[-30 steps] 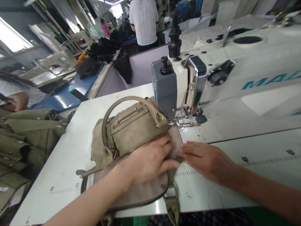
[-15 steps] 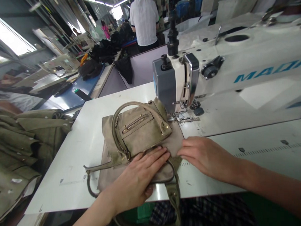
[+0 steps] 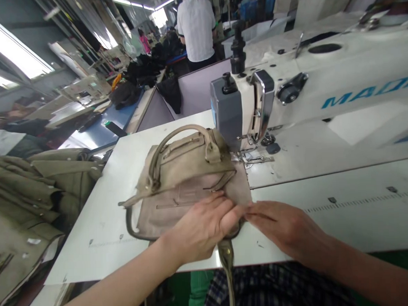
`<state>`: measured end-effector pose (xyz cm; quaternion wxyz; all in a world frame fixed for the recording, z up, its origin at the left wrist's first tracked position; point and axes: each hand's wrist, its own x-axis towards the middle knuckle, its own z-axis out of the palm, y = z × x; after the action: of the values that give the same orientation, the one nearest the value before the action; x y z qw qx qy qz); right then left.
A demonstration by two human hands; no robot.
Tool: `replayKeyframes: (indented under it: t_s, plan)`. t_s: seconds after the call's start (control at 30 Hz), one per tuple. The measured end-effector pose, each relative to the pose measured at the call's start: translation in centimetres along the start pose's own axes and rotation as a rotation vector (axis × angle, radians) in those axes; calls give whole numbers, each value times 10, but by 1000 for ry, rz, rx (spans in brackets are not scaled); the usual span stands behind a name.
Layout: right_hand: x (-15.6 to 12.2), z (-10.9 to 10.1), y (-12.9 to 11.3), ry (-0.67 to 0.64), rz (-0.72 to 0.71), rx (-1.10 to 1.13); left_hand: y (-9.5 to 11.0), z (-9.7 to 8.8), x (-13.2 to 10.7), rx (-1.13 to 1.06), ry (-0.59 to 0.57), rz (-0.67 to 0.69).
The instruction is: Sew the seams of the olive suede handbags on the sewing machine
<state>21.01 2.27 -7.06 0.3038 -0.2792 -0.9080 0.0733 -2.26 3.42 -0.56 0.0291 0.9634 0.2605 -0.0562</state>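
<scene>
An olive-tan handbag point(image 3: 187, 169) lies on the white sewing table, its mouth spread toward me so the pinkish-beige lining point(image 3: 172, 210) shows. One looped handle point(image 3: 181, 129) stands up on the far side; another strap point(image 3: 228, 259) hangs over the table's front edge. My left hand point(image 3: 206, 224) is closed on the right part of the bag's opening, fingers curled into the lining. Right beside it, my right hand point(image 3: 283, 224) pinches the lining's edge, thumb and fingers together. What lies between the fingertips is mostly hidden. Just beyond, the presser foot point(image 3: 254, 160) sits near the bag's right side.
The sewing machine head point(image 3: 242, 107) rises behind and right of the bag. A pile of olive fabric pieces point(image 3: 34, 199) lies to the left. A thread cone point(image 3: 114, 128) stands beyond the table's far left corner. A person in a white shirt point(image 3: 197, 28) is in the background.
The bag's upper panel has tipped back and its mouth has opened, exposing the lining. My left hand has gone from lying flat to curled, and has moved right, up against my right hand.
</scene>
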Motion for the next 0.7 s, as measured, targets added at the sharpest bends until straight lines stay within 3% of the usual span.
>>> replayKeyframes:
  t_s: [0.07, 0.23, 0.4, 0.7]
  plan:
    - [0, -2, 0, 7, -13, 9, 0, 7, 3, -53, 27, -37]
    - [-8, -12, 1, -39, -56, 58, 9, 21, 5, 39, 118, 97]
    - [-16, -19, 5, -131, -22, 117, 23, 24, 8, 116, 118, 80]
    - [9, -14, 30, -85, -82, 105, -16, 33, 16, -28, 166, 82]
